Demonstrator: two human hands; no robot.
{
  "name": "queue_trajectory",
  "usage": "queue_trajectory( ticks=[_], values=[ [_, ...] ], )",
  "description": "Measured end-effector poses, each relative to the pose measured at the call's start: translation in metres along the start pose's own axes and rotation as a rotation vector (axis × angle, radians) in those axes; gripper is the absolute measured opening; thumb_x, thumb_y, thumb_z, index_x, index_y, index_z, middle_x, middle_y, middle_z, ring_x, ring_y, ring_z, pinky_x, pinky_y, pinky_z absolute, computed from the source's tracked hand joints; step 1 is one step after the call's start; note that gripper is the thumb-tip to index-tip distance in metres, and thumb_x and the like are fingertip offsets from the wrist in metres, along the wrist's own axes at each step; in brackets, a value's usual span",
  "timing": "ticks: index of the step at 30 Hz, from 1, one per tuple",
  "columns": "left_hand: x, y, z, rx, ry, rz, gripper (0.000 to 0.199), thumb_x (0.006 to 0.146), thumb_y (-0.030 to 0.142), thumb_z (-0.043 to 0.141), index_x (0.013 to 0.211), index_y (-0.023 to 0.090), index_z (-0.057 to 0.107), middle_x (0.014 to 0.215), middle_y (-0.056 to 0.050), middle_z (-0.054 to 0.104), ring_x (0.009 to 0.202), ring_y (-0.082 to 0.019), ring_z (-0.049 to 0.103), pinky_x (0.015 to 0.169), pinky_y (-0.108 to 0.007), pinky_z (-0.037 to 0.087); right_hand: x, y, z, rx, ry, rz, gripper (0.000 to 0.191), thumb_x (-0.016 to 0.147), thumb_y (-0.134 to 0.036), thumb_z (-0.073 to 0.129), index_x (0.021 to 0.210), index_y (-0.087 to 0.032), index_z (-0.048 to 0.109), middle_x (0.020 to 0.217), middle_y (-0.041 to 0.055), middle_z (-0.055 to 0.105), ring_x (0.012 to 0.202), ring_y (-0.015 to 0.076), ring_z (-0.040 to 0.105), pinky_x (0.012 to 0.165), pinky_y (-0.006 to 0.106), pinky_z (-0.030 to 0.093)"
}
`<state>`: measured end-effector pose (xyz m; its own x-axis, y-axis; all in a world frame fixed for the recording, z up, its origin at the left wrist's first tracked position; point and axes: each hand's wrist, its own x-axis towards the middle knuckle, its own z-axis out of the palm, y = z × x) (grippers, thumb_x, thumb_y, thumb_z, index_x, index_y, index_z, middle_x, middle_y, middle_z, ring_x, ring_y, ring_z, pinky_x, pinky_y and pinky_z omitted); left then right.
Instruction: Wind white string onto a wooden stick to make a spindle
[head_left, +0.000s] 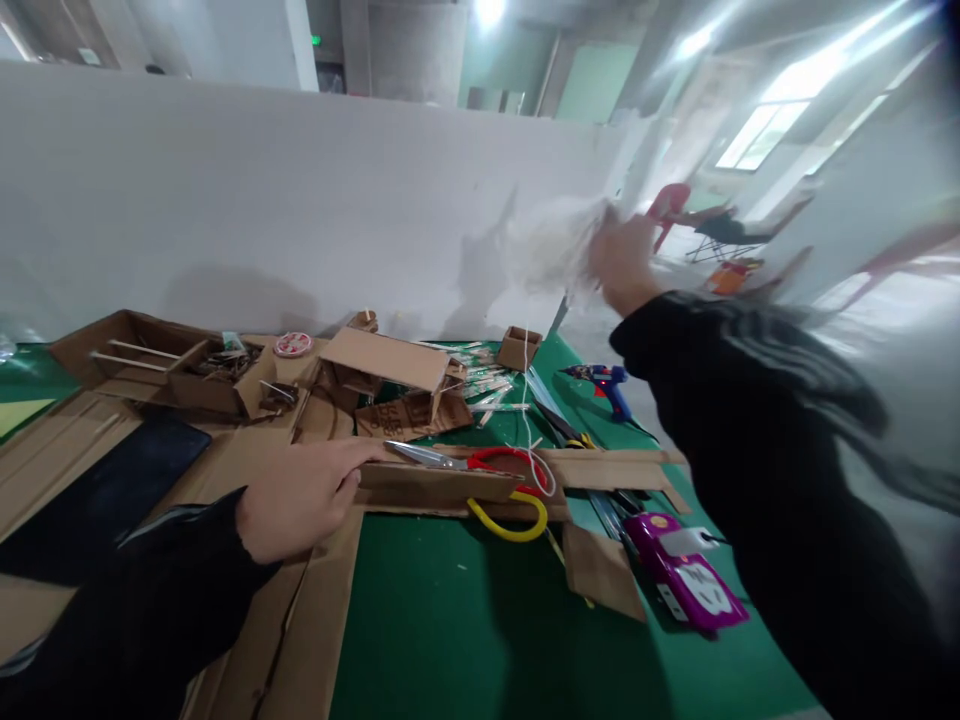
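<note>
My left hand (304, 500) is closed on the left end of a folded cardboard strip (442, 488), its index finger along the top edge and its thumb in front. Scissors (510, 458) with red and yellow handles lie across that strip, blades pointing at my fingertips. Raised high at the right, my right hand (624, 258) is smeared by motion and looks closed. A pale, blurred mass (551, 245) shows at its fingers; I cannot make out what it is. White string (526, 400) hangs below and ends in a loop over the scissors.
Behind the strip stand a cardboard structure (390, 357) and a small box (519, 348), with wrapped sticks (487, 385) between. An open cardboard box (124, 345) is at left. A glue gun (604, 385) and purple power strip (690, 580) lie right. A white partition (337, 200) rises behind.
</note>
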<state>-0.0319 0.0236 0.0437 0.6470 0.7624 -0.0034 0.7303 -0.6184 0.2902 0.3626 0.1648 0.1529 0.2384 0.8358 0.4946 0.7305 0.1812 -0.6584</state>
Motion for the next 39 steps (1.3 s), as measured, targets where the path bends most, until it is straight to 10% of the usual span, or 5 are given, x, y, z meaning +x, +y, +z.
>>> queue_trajectory(
  ticks=[5, 17, 25, 31, 39],
  values=[
    [0.003, -0.001, 0.004, -0.045, -0.027, -0.064, 0.033, 0.087, 0.017, 0.037, 0.108, 0.026, 0.060, 0.112, -0.004, 0.070, 0.094, -0.025, 0.067, 0.076, -0.034, 0.047, -0.018, 0.034, 0.067, -0.216, 0.059, 0.048, 0.058, 0.098, -0.049, 0.033, 0.101, 0.003, 0.058, 0.099, 0.0232, 0.064, 0.096, 0.0302, 0.063, 0.079, 0.038, 0.043],
    [0.004, -0.006, 0.000, -0.404, -0.257, -0.076, 0.038, 0.093, 0.036, 0.044, 0.129, 0.026, 0.045, 0.124, -0.006, 0.061, 0.093, -0.023, 0.062, 0.081, -0.034, 0.045, -0.041, 0.046, 0.150, -0.549, -0.527, 0.040, 0.030, 0.094, -0.034, 0.057, 0.117, -0.015, 0.058, 0.114, 0.0080, 0.062, 0.094, 0.0196, 0.064, 0.080, 0.039, 0.055],
    [-0.020, -0.036, 0.010, -0.775, -0.613, 0.054, 0.089, 0.081, 0.042, 0.067, 0.150, 0.028, 0.011, 0.119, -0.008, 0.061, 0.086, -0.019, 0.062, 0.075, -0.029, 0.050, -0.074, 0.016, 0.115, -0.676, -0.512, -0.151, 0.063, 0.080, -0.051, 0.064, 0.127, -0.011, 0.053, 0.120, 0.0208, 0.061, 0.105, 0.0367, 0.059, 0.088, 0.048, 0.044],
    [-0.021, -0.031, 0.022, -0.790, -0.538, 0.082, 0.098, 0.069, 0.034, 0.079, 0.149, 0.027, 0.021, 0.130, -0.008, 0.058, 0.110, -0.026, 0.060, 0.091, -0.033, 0.047, -0.150, -0.034, 0.061, -0.621, -0.390, -0.425, 0.040, 0.094, -0.038, 0.047, 0.127, -0.016, 0.052, 0.128, 0.0143, 0.058, 0.118, 0.0332, 0.051, 0.099, 0.048, 0.035],
    [-0.021, -0.027, 0.024, -0.706, -0.498, 0.076, 0.092, 0.073, 0.040, 0.076, 0.148, 0.028, 0.024, 0.152, -0.009, 0.038, 0.130, -0.029, 0.046, 0.103, -0.036, 0.042, -0.239, -0.047, 0.042, -0.536, -0.774, -0.634, 0.029, 0.093, -0.037, 0.056, 0.115, -0.020, 0.061, 0.103, 0.0073, 0.071, 0.091, 0.0242, 0.066, 0.078, 0.035, 0.046]
  ],
)
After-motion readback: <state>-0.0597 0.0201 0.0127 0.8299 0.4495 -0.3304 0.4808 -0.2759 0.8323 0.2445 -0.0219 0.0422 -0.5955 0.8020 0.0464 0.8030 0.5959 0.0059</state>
